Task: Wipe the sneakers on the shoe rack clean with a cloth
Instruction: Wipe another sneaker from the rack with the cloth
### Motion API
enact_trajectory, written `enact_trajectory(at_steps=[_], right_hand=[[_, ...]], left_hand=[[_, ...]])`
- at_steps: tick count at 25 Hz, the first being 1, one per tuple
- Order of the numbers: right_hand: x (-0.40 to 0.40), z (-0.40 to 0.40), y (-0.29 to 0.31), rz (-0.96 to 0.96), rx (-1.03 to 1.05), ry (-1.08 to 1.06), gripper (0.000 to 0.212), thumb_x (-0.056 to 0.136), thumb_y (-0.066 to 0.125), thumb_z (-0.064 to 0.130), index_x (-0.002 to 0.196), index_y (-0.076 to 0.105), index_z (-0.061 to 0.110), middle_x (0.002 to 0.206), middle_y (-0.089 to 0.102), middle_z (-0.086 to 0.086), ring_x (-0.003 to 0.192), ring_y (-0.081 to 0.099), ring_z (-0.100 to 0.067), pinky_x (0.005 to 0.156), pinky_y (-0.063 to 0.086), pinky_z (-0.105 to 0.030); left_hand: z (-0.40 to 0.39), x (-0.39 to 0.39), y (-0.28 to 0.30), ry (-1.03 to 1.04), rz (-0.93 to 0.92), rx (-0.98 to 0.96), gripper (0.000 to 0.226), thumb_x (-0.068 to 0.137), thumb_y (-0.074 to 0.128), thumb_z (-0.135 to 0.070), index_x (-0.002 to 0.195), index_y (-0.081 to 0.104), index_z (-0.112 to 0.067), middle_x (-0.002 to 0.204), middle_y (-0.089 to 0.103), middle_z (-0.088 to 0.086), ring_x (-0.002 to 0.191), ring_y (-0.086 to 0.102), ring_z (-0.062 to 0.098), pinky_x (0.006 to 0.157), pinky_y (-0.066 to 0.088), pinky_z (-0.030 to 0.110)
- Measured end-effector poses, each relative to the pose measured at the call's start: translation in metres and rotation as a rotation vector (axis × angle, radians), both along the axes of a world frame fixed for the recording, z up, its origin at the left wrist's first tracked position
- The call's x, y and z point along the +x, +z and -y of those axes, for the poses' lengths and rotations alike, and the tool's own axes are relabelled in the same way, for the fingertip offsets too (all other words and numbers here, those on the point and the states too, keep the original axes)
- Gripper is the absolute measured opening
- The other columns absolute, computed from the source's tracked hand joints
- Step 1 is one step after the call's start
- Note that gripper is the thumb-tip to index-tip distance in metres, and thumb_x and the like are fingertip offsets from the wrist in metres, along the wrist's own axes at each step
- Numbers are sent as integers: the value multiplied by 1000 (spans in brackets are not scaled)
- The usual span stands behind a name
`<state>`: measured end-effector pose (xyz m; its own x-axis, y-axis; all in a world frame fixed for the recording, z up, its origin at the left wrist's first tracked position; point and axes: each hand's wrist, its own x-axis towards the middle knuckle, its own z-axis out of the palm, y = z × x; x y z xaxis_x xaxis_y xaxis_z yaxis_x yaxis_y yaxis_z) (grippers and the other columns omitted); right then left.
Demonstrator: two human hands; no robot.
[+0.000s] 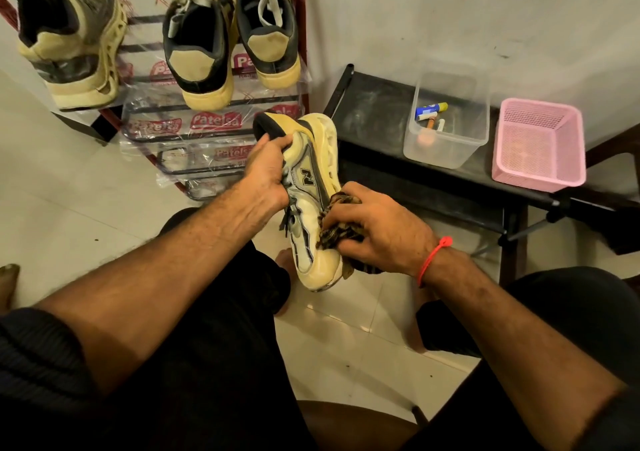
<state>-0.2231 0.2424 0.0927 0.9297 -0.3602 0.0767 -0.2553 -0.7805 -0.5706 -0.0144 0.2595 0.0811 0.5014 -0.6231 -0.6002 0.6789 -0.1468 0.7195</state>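
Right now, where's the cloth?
In the head view the cloth is right of centre, bunched in the right hand and pressed against the toe end of the sneaker that the left hand holds.

Sneaker in hand (306,187): cream and grey upper, dark N logo, thick yellowed lattice sole; held in the air on its side, heel toward the rack, toe toward the person.

Cloth (337,232): dark, brown-patterned, bunched against the sneaker's forefoot by the sole.

Shoe rack (214,128): red-framed wire tiers, still in clear printed plastic wrap.

Single sneaker (71,37): matching style, top tier left, heel outward.

Pair of sneakers (230,40): dark uppers, cream heel patches, grey laces, yellowed soles; top tier right, side by side, heels outward.
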Motion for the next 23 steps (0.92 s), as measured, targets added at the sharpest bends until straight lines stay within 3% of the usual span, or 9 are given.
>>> enact_trajectory(at_steps=[5, 8, 11, 15, 19, 23], right_hand=[[21, 16, 6, 161, -7, -212, 29, 81, 70, 27, 110, 69, 23, 116, 52, -4, 102, 56, -22, 84, 56, -45], [19, -1, 6, 91, -41, -102, 29, 83, 69, 32, 112, 67, 27, 120, 50, -2, 103, 56, -22, 81, 57, -44], [17, -16, 0, -63, -135, 23, 33, 86, 66, 37, 118, 64, 33, 126, 47, -1, 105, 56, -23, 76, 58, -45], [29, 13, 9, 137, -53, -236, 34, 81, 67, 31, 114, 69, 25, 118, 51, -6, 101, 56, -24, 81, 56, -47], [15, -18, 1, 22, -125, 41, 32, 81, 69, 32, 112, 69, 29, 120, 51, -4, 98, 58, -24, 73, 58, -45], [27, -9, -2, 123, -112, -102, 32, 79, 70, 28, 111, 71, 26, 119, 54, -6, 99, 59, -26, 71, 58, -45]], left_hand=[[1, -19, 5, -86, -1, -9, 16, 101, 56, -9, 103, 64, -23, 110, 72, 20, 87, 71, 30, 81, 59, 48], [3, -17, 1, -26, 17, 14, 19, 99, 59, -9, 108, 69, -22, 105, 76, 16, 87, 73, 30, 76, 61, 45], [3, -15, -5, 4, 85, 56, 24, 99, 59, -11, 119, 68, -21, 108, 76, 15, 97, 74, 32, 84, 61, 52], [3, -26, 2, -60, 78, 94, 28, 100, 56, -9, 126, 64, -16, 118, 72, 22, 98, 71, 34, 85, 58, 52], [2, -25, 0, -53, 102, 105, 25, 100, 57, -9, 119, 69, -18, 113, 74, 17, 103, 71, 33, 82, 60, 44], [7, -26, 3, -46, 139, 46, 26, 100, 59, -10, 123, 69, -16, 111, 75, 15, 99, 72, 29, 74, 62, 37]])
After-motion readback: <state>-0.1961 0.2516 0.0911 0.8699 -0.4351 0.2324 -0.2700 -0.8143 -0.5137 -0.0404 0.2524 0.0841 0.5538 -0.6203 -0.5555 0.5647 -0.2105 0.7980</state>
